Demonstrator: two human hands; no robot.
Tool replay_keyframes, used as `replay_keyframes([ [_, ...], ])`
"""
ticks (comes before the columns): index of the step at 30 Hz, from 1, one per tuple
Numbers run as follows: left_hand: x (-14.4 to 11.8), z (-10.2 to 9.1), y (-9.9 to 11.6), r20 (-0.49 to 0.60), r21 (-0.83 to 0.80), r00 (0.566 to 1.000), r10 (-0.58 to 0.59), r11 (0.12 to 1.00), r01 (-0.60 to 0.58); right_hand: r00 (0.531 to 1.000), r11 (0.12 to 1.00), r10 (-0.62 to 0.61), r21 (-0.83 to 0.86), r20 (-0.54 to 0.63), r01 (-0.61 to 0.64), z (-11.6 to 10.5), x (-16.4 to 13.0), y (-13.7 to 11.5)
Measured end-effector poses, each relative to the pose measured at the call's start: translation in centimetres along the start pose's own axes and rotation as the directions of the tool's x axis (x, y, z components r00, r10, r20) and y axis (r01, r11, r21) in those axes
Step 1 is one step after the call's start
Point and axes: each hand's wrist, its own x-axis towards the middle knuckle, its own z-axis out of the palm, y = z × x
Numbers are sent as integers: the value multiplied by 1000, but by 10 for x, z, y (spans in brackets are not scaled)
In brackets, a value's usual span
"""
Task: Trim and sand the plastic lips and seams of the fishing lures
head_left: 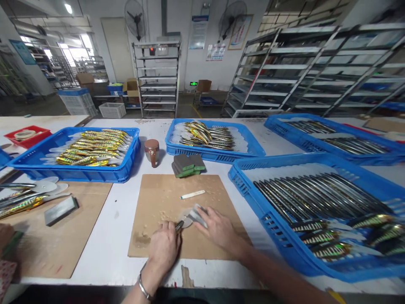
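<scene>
My left hand (pixel 163 244) is closed around a dark fishing lure (pixel 179 226), most of it hidden under the fingers. From the lure's end a clear rounded plastic lip (pixel 186 220) sticks out toward the right. My right hand (pixel 220 228) grips a grey sanding block (pixel 198 216), which is at the lip, overlapping its right side. Both hands are over a brown cardboard sheet (pixel 148 202) on the white table. Just beyond them lies a small white strip (pixel 193 194) with a bluish end.
Blue trays of lures stand at the left (pixel 122 174), back (pixel 218 158) and right (pixel 268 223). Dark sanding pads (pixel 186 164) with green edges and a brown-lidded jar (pixel 152 153) sit behind the cardboard. At left, a co-worker's hand (pixel 6 236) is near another grey block (pixel 61 211).
</scene>
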Motion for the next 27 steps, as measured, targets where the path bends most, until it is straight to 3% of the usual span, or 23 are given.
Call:
replay_keyframes([
  [3,0,3,-2,5,-8,1000,15,1000,-15,999,998,48,-44,10,-47,2,2,8],
  [8,0,8,-3,-15,12,998,54,999,-53,998,998,-53,30,17,53,4,-6,15],
  [20,2,5,-6,1,-56,999,37,998,-37,999,1000,-22,18,-27,23,2,-5,15],
  [27,1,5,-5,-3,-52,1000,18,998,-18,990,988,-123,82,-62,128,-5,-9,-4],
])
